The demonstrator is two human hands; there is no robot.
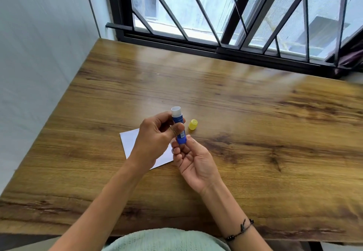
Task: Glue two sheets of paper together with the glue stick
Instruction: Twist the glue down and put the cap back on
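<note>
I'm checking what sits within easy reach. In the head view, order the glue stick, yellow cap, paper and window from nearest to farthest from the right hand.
1. Glue stick: its base is between the right hand's fingers.
2. Paper: on the table just left of the hand.
3. Yellow cap: on the table beyond the fingers; too close to the paper to rank surely.
4. Window: beyond the table's far edge.

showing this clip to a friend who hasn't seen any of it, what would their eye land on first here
Most likely the blue glue stick held up at the centre of the view, uncapped, with the left hand around its barrel and the right hand at its base. Next, the yellow cap lying on the wooden table just right of the stick. White paper lies on the table, partly hidden under the left hand.
</note>
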